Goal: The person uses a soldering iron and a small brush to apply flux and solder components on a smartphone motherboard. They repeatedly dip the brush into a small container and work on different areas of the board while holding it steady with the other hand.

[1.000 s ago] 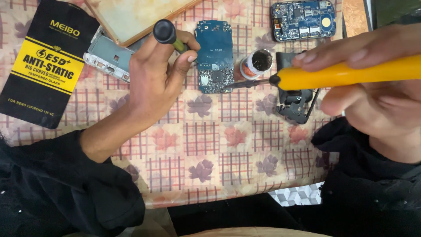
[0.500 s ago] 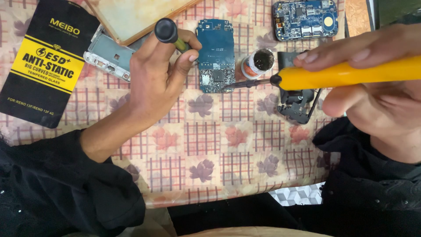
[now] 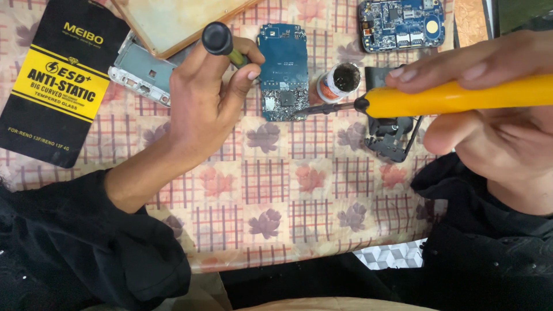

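Right hand at the right edge wraps its grip tight around the yellow soldering iron, tip resting on the blue circuit board at upper centre of the counter. Left hand clamps a black-capped tool just beside the board's left edge. A small flux pot sits just right of the board.

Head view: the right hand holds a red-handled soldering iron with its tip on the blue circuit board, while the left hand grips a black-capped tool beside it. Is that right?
Not quite. The head view shows the soldering iron in the right hand has a yellow handle, not red. The rest holds: its tip meets the blue circuit board, and the left hand grips a black-capped tool beside it.
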